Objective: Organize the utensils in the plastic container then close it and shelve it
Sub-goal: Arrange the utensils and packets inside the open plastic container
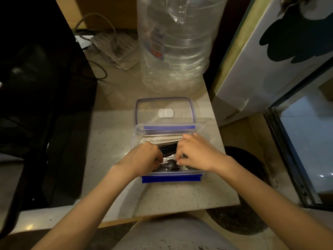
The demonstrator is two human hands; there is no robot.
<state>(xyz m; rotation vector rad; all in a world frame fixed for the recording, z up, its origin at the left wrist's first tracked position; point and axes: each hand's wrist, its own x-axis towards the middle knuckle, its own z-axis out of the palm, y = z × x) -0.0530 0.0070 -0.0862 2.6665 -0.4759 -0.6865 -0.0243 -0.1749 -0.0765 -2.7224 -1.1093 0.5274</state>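
A clear plastic container [172,179] with blue clips sits open on the stone counter. Its lid [164,112] lies flat just behind it. Inside are black plastic utensils [167,149], dark spoons [170,165] and pale paper-wrapped items [162,138] along the far wall. Both hands are down in the container. My left hand [144,157] has its fingers curled among the spoons at the near left. My right hand [195,153] has fingertips bent down, pinching at something next to the spoons. What each hand holds is partly hidden.
A large clear water bottle [176,44] stands behind the lid. A power strip [115,47] with cables lies at back left. A black appliance [36,105] fills the left side. The counter edge [232,179] drops off at right, near a white door [270,65].
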